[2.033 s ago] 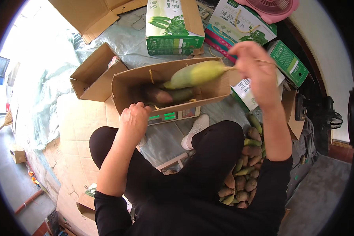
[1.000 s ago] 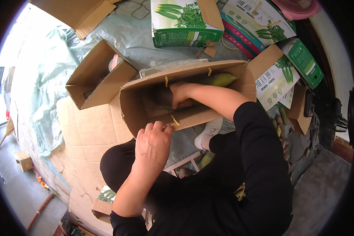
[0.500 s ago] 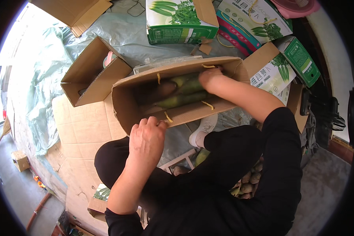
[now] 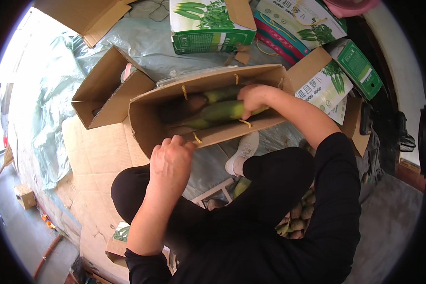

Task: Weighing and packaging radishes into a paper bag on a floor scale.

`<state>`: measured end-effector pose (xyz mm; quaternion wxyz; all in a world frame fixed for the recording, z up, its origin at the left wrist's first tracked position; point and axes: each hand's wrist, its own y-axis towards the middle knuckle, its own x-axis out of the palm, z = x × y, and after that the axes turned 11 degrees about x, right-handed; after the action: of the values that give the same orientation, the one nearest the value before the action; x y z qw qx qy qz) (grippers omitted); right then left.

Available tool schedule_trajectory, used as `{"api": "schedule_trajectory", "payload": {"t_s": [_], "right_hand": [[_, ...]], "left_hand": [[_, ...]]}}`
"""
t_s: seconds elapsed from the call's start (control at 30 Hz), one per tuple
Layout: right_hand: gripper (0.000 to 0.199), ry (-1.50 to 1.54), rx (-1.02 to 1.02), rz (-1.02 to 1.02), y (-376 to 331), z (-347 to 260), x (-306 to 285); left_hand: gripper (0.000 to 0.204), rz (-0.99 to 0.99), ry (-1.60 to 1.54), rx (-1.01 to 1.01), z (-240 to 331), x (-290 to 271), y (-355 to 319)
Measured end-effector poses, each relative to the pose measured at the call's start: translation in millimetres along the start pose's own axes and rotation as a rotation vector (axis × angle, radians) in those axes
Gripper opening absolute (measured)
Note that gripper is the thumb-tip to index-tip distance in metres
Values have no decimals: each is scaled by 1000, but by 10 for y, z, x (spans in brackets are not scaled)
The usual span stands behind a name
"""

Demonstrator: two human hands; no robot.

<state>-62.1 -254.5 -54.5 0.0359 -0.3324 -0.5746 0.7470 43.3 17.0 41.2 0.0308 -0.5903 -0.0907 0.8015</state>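
Long green radishes lie inside an open brown cardboard box with yellow rope handles. The right hand curls its fingers over one, grip unclear; the left hand grasps the box's near rim.

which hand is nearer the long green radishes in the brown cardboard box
Right: right hand is at the long green radishes; left hand is at the near rim of the cardboard box.

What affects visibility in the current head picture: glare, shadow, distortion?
Head view: glare whites out the upper left, near the plastic sheet; head view: shadow darkens the left end inside the open carton; head view: fisheye curves the right-hand wall.
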Motion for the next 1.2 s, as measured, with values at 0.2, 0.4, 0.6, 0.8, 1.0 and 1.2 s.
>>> {"api": "schedule_trajectory", "payload": {"t_s": [0.2,0.4,0.6,0.8,1.0,1.2], "right_hand": [[78,556,-547,124,-178,-353,36],[42,941,-538,607,-873,-4,-1],[31,1252,-260,849,-1435,783,845],[28,1481,96,858,-1264,1165,2659],[23,1381,438,777,-959,693,4370],[22,1129,721,269,-1159,68,5369]], "left_hand": [[26,23,-65,-38,17,-10,11],[22,-7,-47,-16,11,11,42],[27,9,-100,10,37,-20,32],[30,-18,-101,11,199,-17,82],[36,20,-71,16,62,35,-56],[37,23,-91,13,38,77,-41]]}}
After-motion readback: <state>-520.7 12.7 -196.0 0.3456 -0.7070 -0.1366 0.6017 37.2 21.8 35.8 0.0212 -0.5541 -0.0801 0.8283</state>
